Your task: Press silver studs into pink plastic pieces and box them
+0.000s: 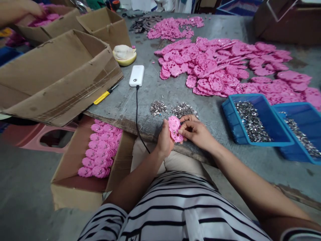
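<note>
A pink plastic piece [175,126] with holes and raised edges is held upright near the table's front edge. My left hand [165,139] grips it from the left side, thumb up along its edge. On the other side my right hand [194,131] has its thumb and finger pinched at the lower right of the piece; whatever is between those fingertips is too small to make out. Just beyond the hands lie two little heaps of shiny metal parts, a left heap [157,108] and a right heap [184,109].
A big pile of pink pieces [215,67] covers the back right. Blue bins [263,144] of metal parts stand at right. Left are a white power bank [136,75] with cable, a yellow-handled screwdriver [102,97] and cardboard boxes [62,80]. A box [75,192] below holds stacked pink pieces. Another person's hand [32,11] is upper left.
</note>
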{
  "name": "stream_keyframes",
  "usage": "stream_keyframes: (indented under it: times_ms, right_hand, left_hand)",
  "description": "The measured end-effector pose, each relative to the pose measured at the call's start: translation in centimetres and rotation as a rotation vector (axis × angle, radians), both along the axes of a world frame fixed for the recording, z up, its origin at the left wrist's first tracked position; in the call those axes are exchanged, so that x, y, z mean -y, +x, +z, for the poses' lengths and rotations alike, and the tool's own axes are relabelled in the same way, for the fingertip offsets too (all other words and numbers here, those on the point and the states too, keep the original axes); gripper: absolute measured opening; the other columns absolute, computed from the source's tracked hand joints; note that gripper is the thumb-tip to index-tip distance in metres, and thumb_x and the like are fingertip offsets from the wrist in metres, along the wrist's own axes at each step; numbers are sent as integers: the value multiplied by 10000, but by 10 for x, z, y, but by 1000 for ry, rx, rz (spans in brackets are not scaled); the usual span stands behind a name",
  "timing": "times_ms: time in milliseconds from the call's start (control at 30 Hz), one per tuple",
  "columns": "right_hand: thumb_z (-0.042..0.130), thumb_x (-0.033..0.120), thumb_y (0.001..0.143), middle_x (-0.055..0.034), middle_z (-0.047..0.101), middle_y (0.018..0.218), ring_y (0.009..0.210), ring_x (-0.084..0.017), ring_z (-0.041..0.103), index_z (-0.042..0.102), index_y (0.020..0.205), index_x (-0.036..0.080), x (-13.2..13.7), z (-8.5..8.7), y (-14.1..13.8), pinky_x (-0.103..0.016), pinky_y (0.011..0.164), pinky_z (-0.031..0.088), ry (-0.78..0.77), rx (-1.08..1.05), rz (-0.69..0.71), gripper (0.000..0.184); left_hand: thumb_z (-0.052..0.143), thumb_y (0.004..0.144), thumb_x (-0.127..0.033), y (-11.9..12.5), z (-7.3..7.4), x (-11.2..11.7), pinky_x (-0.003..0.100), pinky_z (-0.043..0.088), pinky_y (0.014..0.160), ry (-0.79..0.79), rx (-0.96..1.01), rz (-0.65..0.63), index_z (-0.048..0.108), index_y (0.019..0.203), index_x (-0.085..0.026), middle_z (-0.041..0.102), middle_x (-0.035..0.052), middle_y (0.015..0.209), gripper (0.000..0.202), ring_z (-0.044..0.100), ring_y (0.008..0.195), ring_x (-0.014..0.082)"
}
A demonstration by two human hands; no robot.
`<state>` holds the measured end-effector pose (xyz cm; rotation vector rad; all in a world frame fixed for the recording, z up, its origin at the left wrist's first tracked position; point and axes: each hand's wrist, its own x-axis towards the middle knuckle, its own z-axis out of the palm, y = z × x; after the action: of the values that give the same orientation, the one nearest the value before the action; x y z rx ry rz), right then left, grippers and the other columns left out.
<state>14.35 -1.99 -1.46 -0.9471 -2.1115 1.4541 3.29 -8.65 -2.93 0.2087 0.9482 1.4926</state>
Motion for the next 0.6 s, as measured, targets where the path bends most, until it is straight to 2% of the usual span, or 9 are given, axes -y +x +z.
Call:
stream_keyframes:
  times_ms: [100, 233, 300, 367, 433, 500, 567, 600]
  right_hand:
    - [679, 394, 762, -92, 568, 1023, 711, -158, 541, 604, 641, 190, 1, -8, -1, -327, 612, 488, 80, -15, -34, 249]
    - [667, 345, 771, -81, 582, 989, 874, -205, 557, 571, 686, 208, 5, -16, -4, -382, 790, 481, 186, -71, -94, 188]
    - [628, 332, 797, -79, 595, 967, 886, -210, 563, 564, 691, 214, 4, -14, -1, -397, 827, 465, 220, -88, -104, 171]
    - [599, 317, 812, -77, 608, 968, 878, -210, 569, 562, 715, 222, -4, -4, 7, -386, 811, 461, 262, -117, -166, 140]
    - [610, 300, 794, -69, 622, 945, 850, -206, 567, 557, 747, 226, -20, 11, 22, -365, 770, 455, 338, -134, -311, 102]
    - [630, 264, 761, -55, 622, 856, 750, -183, 546, 559, 767, 218, -41, 28, 43, -338, 703, 439, 414, -80, -534, 85]
    - [629, 207, 742, -27, 580, 710, 599, -142, 470, 575, 775, 195, -62, 43, 65, -312, 622, 395, 447, 107, -799, 64]
    - [637, 175, 726, -14, 554, 658, 556, -129, 431, 584, 765, 187, -70, 49, 75, -308, 602, 371, 445, 261, -888, 67]
  left_hand:
    - [317, 876, -689, -1, -1, 0, 252, 489, 517, 3, 1, 2, 611, 972, -152, 628, 66, 720, 620, 633, 710, 190]
    - [367, 845, -714, -3, -2, 0, 254, 486, 513, 15, 15, -4, 601, 961, -160, 634, 66, 736, 612, 638, 694, 189]
    - [365, 829, -736, -4, -3, 0, 258, 485, 506, 26, 9, -16, 596, 956, -161, 636, 67, 722, 632, 643, 679, 193]
    - [349, 807, -768, -4, -3, 1, 257, 485, 502, 31, -14, -45, 590, 920, -161, 637, 68, 695, 662, 651, 668, 195]
    - [348, 781, -796, -5, -3, 2, 255, 485, 500, 36, -38, -73, 580, 883, -165, 639, 69, 674, 681, 658, 661, 197]
    - [365, 763, -808, -5, -3, 3, 254, 485, 499, 48, -52, -78, 572, 873, -167, 643, 68, 665, 682, 664, 659, 199]
    - [391, 750, -809, -5, -3, 4, 254, 485, 494, 65, -58, -72, 571, 870, -167, 646, 68, 658, 678, 668, 662, 203]
    - [409, 742, -809, -5, -3, 4, 253, 484, 491, 74, -59, -66, 570, 864, -166, 647, 67, 654, 674, 669, 663, 205]
